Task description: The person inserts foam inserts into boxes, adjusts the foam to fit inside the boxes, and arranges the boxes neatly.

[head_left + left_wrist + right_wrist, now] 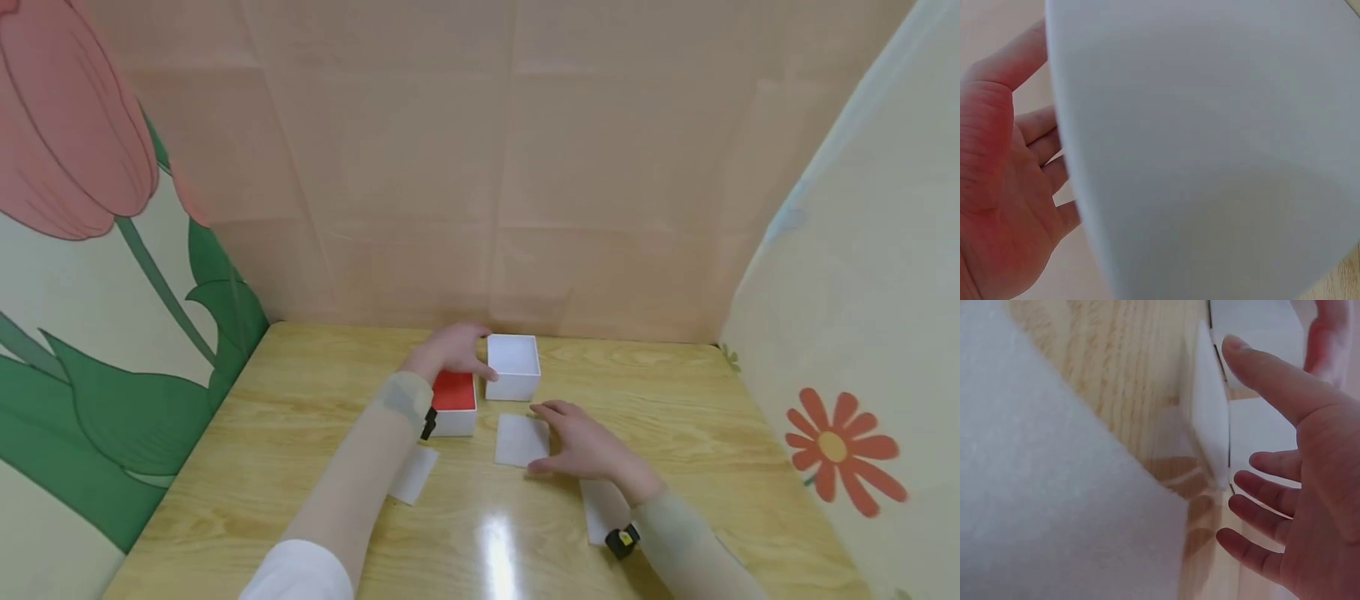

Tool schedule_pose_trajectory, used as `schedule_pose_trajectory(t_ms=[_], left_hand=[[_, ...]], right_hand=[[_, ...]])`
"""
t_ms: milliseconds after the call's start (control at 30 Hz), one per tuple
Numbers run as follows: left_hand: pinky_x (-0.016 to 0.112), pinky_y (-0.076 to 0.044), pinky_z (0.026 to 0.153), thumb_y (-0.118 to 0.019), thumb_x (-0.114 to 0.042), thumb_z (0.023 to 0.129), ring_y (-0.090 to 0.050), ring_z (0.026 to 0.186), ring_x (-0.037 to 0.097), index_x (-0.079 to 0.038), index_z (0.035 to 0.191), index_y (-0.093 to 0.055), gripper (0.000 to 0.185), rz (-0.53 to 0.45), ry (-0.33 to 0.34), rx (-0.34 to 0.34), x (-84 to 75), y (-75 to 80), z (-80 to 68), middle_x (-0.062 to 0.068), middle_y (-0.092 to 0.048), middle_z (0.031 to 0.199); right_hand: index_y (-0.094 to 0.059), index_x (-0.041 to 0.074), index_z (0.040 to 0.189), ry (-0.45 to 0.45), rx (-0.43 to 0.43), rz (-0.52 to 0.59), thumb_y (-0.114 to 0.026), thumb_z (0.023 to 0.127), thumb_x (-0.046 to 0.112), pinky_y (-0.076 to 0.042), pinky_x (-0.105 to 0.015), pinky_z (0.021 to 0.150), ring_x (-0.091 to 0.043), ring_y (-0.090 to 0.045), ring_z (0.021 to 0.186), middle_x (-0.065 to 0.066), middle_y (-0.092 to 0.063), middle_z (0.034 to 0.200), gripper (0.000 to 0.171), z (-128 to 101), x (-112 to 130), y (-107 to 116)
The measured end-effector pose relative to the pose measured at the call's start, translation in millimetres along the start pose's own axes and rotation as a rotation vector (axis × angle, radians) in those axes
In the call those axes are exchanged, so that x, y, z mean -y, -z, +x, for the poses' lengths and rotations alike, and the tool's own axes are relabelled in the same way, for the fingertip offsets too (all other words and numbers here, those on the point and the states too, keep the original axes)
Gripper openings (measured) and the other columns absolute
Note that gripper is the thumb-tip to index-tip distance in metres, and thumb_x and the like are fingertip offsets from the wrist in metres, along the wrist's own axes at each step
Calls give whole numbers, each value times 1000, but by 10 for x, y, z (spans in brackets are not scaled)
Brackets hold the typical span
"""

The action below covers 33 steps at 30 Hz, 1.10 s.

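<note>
In the head view my left hand [453,348] is at the left side of a white open-topped box [513,387], with thumb and fingertips spread along its left wall. Under that wrist sits a second white box [453,423] with a red top surface [454,390]. My right hand [585,442] reaches over a flat white square [521,442], thumb and fingers apart at its right edge. The right wrist view shows this hand [1310,481] with spread fingers and nothing gripped. A blurred white surface fills most of the left wrist view, hiding the fingertips of my left hand [1016,181].
Another white square [412,475] lies beside my left forearm, and one more [604,510] lies partly under my right wrist. All rest on a wood-grain table [300,400]. A pinkish sheet [405,167] hangs behind, with flower-printed panels on both sides.
</note>
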State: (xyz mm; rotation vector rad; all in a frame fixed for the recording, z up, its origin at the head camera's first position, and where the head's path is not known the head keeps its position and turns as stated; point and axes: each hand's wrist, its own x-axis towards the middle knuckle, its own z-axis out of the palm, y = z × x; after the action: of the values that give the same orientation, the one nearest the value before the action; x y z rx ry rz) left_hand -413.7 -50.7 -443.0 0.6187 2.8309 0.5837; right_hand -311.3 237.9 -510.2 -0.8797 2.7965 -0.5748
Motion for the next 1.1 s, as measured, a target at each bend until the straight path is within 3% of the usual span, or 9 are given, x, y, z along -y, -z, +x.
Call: schedule_pose_trajectory(t_ms=[300,533,800,1100], left_hand=[[44,-42,120,-89,-53,85,-52,143,27,-11,155,-56,88,18,-1,-11,-2,7,-12,7,-59,155],[45,-43,119,-88,-55,85,-52,142,27,-14,156,-55,89,14,25,4,-7,-11,-7,7,-57,157],[45,-43,119,-89,-53,85,-51,142,27,-13,156,-55,89,32,56,22,27,34,-5,6,-57,156],[49,-47,115,-90,-54,83,-53,139,27,-15,156,-56,89,42,86,27,16,116,-59,6,-58,154]], right_hand=[[-61,15,151,-27,1,-51,-95,74,58,-48,-58,109,-34,-53,133,-7,-56,150,94,171,47,-101],[-64,11,146,-32,48,-78,-100,71,46,-51,-58,104,-39,-55,126,-13,-57,147,90,277,137,-80],[-66,18,146,-98,108,-69,-100,73,45,-51,-55,107,-32,-54,126,-6,-59,143,86,359,244,-74],[-67,19,147,-102,111,-65,-101,71,45,-52,-52,106,-28,-53,124,-3,-59,140,87,421,295,-65]])
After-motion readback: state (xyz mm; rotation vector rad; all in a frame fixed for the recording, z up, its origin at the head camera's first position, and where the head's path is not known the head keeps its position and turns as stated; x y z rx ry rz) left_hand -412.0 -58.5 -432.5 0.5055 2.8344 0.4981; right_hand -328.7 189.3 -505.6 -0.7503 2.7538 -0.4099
